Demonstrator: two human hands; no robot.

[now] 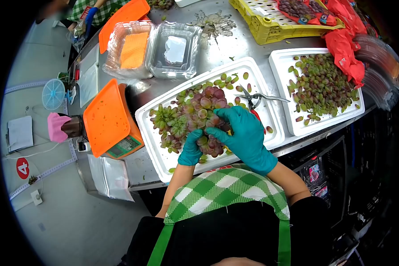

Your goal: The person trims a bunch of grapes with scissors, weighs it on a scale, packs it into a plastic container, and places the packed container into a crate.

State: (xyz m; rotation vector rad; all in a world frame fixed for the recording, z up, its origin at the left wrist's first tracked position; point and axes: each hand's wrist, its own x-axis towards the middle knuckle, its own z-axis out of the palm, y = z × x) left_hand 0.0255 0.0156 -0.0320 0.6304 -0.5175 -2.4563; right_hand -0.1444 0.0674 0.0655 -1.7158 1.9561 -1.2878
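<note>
**Checked apron close in, gloved hands on a bunch of grapes**

Green-and-white apron (228, 190) sits nearest the camera, at the table's near edge. Steel table (252, 53) carries the work. On it, a white tray (157, 150) stands directly ahead of the apron, with the bunch of grapes (205, 104) at its middle; whether the bunch is partly lifted cannot be told. Right hand (244, 135), gloved, grips the bunch at its right side, fingers and thumb drawn in. Left hand (191, 148), also gloved, is curled onto its lower left edge; any single grape between the fingertips cannot be made out.

Assessment: the left hand should steady the bunch without squeezing, while the right works gently with the fingertips, since ripe grapes probably bruise or drop easily. Keeping the bunch low over the tray would contain loose fruit.

Surroundings: a second white tray (279, 84), loaded with grapes, stands just to the right. Beyond it is a yellow crate (264, 31). An orange-topped scale (106, 113) stands left; two clear boxes (184, 53) lie behind the first tray.

Obstructions: snips (252, 101), blades apart, lie just beyond the right hand and could nick a glove. Loose grapes (228, 80) are scattered about the bunch and might be crushed.
</note>
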